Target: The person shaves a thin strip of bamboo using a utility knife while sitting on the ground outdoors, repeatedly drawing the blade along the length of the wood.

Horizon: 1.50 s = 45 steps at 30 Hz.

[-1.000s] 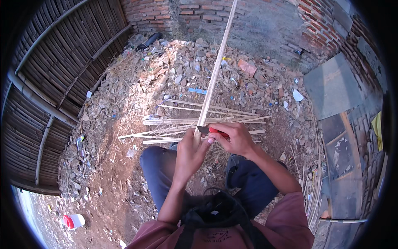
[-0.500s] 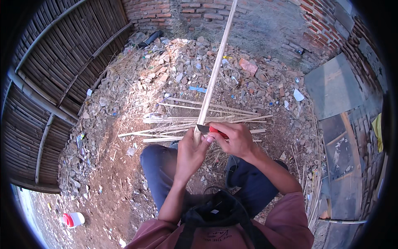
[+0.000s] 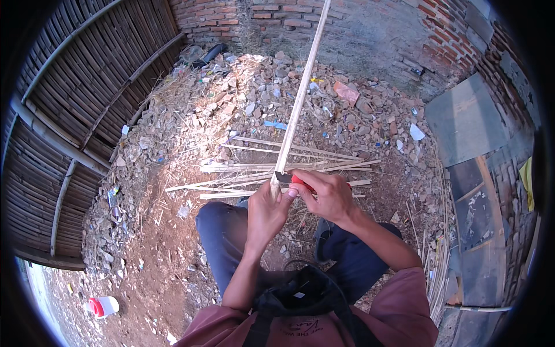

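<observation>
A long pale bamboo strip [image 3: 299, 98] slants up and away from my lap toward the brick wall. Its near end is gripped by my left hand [image 3: 267, 215], fingers wrapped round it and thumb alongside. My right hand [image 3: 329, 195] is closed on a knife [image 3: 298, 180] with a red handle and a short dark blade. The blade lies across the strip just above my left hand, touching it. My right fingers cover much of the handle, and my right thumb meets my left thumb. Beyond my hands, several cut bamboo strips [image 3: 243, 168] lie crosswise on the ground.
Rubble and litter [image 3: 277, 87] rise toward the brick wall [image 3: 358, 40]. A bamboo-slat panel [image 3: 87, 87] stands left, grey boards [image 3: 468, 121] right. A red-lidded clear container [image 3: 104, 306] lies at lower left. A black bag [image 3: 300, 295] rests at my waist, between bent legs.
Almost nothing differs. Both hands, the knife and the bamboo strip keep nearly the same place, with the blade still against the strip.
</observation>
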Each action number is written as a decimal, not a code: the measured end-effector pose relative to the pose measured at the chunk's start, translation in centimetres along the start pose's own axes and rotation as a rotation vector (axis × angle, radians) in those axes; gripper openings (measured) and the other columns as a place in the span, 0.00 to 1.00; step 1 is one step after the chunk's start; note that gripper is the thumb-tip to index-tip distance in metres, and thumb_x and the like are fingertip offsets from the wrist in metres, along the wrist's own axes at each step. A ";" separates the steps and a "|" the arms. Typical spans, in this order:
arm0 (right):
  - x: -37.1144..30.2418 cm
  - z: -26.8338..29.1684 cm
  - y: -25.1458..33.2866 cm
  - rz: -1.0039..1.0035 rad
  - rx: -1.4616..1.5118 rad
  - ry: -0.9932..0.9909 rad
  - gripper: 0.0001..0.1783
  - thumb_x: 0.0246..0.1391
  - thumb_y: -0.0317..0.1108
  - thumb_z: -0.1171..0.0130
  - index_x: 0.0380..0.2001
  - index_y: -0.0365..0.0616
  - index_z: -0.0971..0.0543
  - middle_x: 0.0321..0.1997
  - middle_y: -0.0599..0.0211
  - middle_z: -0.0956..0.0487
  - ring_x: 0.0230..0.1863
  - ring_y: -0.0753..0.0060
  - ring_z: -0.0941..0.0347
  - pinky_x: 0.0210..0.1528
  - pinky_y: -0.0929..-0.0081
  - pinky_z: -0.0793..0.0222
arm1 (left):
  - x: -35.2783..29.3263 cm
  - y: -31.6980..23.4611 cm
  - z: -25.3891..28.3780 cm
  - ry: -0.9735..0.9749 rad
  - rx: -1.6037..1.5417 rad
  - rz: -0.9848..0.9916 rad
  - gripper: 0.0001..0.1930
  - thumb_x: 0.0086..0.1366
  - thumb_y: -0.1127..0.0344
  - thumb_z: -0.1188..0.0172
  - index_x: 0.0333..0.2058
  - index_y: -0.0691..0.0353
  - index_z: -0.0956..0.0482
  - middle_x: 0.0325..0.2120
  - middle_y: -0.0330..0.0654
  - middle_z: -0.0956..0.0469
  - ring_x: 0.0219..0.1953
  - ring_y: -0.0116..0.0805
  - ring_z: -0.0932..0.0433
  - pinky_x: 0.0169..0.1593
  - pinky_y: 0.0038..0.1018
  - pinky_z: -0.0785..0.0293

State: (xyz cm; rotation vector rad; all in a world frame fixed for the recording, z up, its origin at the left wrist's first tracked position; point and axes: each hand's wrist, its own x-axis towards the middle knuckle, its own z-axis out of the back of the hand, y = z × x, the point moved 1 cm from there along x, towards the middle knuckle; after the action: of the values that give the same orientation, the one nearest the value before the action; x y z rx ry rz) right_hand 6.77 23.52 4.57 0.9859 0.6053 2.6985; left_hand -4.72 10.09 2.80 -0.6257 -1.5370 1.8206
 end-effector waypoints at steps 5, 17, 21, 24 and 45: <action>-0.2 -0.2 0.1 -0.025 -0.042 -0.012 0.15 0.64 0.39 0.35 0.51 0.47 0.16 0.35 0.66 0.12 0.28 0.61 0.15 0.27 0.65 0.20 | 0.1 -0.1 -0.2 -0.042 0.046 0.044 0.16 0.69 0.59 0.29 0.31 0.63 0.23 0.19 0.24 0.36 0.23 0.15 0.42 0.25 0.23 0.46; 1.2 1.1 -1.1 -0.076 0.006 -0.045 0.15 0.62 0.38 0.32 0.48 0.43 0.15 0.36 0.61 0.12 0.32 0.60 0.13 0.32 0.66 0.19 | -0.2 0.3 -0.4 0.031 0.073 0.139 0.15 0.73 0.57 0.33 0.34 0.64 0.20 0.19 0.25 0.33 0.24 0.15 0.40 0.27 0.24 0.44; 1.6 1.1 -1.4 -0.015 0.017 -0.069 0.14 0.63 0.40 0.33 0.48 0.44 0.14 0.35 0.62 0.12 0.31 0.59 0.14 0.31 0.65 0.20 | -0.1 0.2 -0.3 0.021 0.032 0.107 0.16 0.74 0.57 0.34 0.37 0.66 0.19 0.20 0.26 0.31 0.25 0.16 0.39 0.28 0.25 0.41; 1.6 1.0 -1.8 0.008 -0.009 -0.073 0.15 0.63 0.40 0.33 0.48 0.45 0.14 0.35 0.62 0.12 0.31 0.59 0.14 0.31 0.66 0.20 | -0.3 -0.2 -0.2 0.005 0.034 0.083 0.16 0.74 0.56 0.35 0.37 0.67 0.20 0.20 0.27 0.31 0.25 0.17 0.38 0.28 0.25 0.39; 1.7 3.8 -7.0 -0.284 0.266 -0.075 0.15 0.71 0.40 0.41 0.47 0.38 0.19 0.23 0.71 0.26 0.25 0.82 0.35 0.27 0.74 0.41 | -2.0 4.1 0.7 0.129 -0.158 0.027 0.15 0.78 0.56 0.41 0.37 0.63 0.23 0.20 0.24 0.34 0.23 0.14 0.42 0.25 0.23 0.44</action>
State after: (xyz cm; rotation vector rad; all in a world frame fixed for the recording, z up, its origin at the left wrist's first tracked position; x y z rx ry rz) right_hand 8.30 31.51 5.07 0.9719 1.0247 2.3634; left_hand -4.68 7.78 -1.18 -0.8257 -1.6023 1.6545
